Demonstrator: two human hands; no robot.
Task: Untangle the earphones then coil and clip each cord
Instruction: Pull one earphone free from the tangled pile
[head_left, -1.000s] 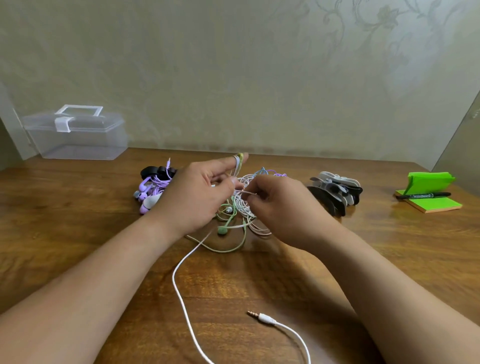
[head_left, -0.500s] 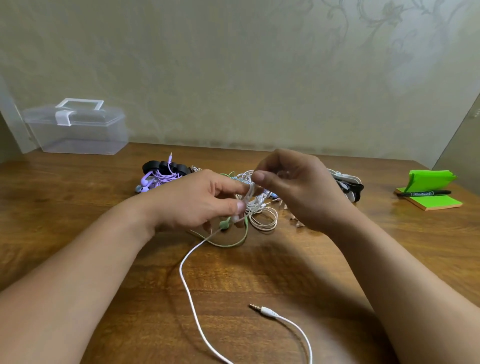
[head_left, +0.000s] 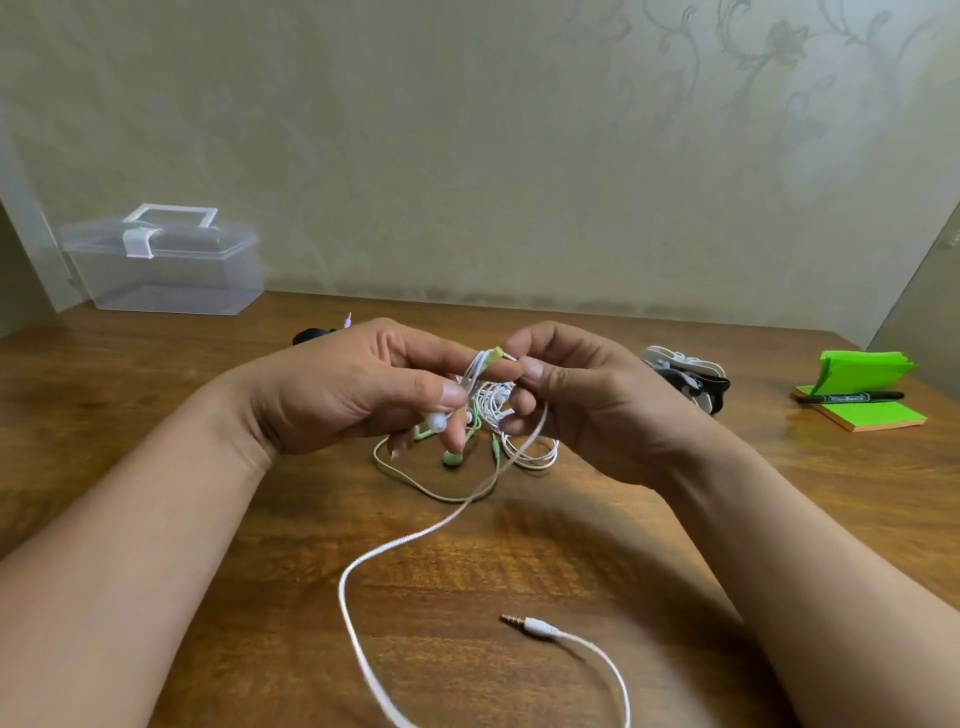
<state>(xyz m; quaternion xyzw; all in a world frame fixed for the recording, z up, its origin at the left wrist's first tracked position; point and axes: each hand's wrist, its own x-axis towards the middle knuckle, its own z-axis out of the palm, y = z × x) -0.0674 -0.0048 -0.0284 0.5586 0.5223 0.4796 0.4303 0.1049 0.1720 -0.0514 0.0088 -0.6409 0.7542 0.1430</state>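
Observation:
A tangle of white and green earphone cords (head_left: 511, 431) lies mid-table, partly lifted. My left hand (head_left: 358, 389) pinches white cord strands and a white earbud (head_left: 435, 421) hangs below its fingers. My right hand (head_left: 587, 395) pinches the same white cord close to the left fingertips, above the tangle. From the hands the white cord (head_left: 363, 566) trails down toward me and ends in a jack plug (head_left: 530, 623) lying on the wood. A green earbud (head_left: 453, 458) rests under the hands. A purple earphone bundle is mostly hidden behind my left hand.
A clear plastic box (head_left: 166, 265) with a white handle stands at the back left. A pile of black and white cord clips (head_left: 691, 376) sits right of my right hand. Green sticky notes with a black marker (head_left: 852, 397) lie at the far right.
Both hands have risen off the table, lifting the white cord out of the tangle. The fingertips came closer together and the cord's loop on the table shifted right.

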